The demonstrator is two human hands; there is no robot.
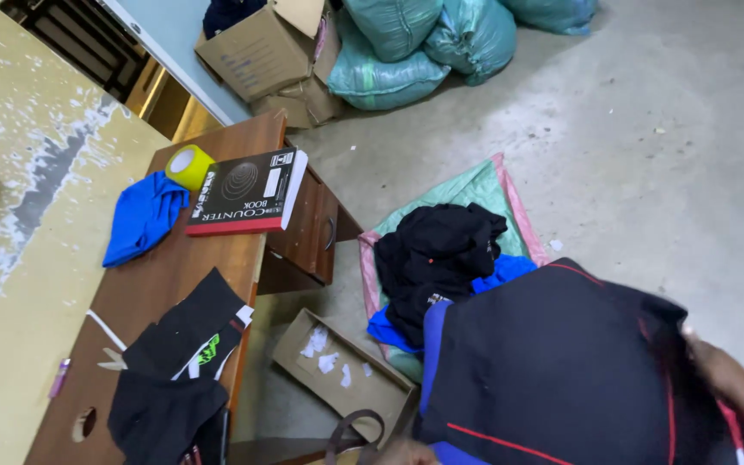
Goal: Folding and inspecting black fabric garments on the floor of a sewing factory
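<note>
Here, right hand [737, 387] grip closed on soft black garment [552, 362] — red piping, left hand unseen

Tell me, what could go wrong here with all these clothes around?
The dark garment with red piping, held by the right hand, hides the floor below, so the person might trip on the flat cardboard box. The thick book juts past the wooden desk edge and could get knocked off. The black clothes near the desk's front edge may slide down.
</note>
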